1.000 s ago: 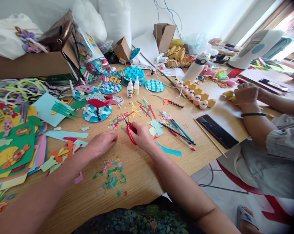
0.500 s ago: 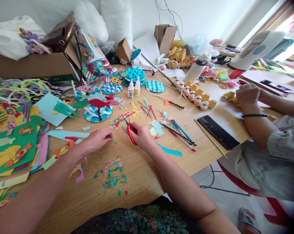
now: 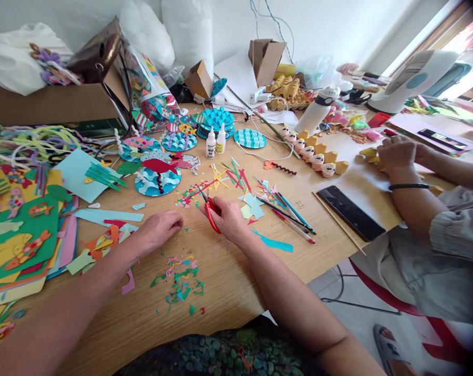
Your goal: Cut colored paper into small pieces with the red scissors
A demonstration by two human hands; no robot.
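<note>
While right hand (image 3: 229, 219) grips red scissors (image 3: 210, 213), left hand (image 3: 160, 228) curls downward, contents unseen.

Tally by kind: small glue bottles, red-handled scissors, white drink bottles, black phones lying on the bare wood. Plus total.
small glue bottles: 2
red-handled scissors, held in the right hand: 1
white drink bottle: 1
black phone: 1
Total: 5

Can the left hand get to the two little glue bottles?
Probably yes: only flat paper scraps lie on the table between the left hand and the glue bottles; nothing tall blocks it.
</note>
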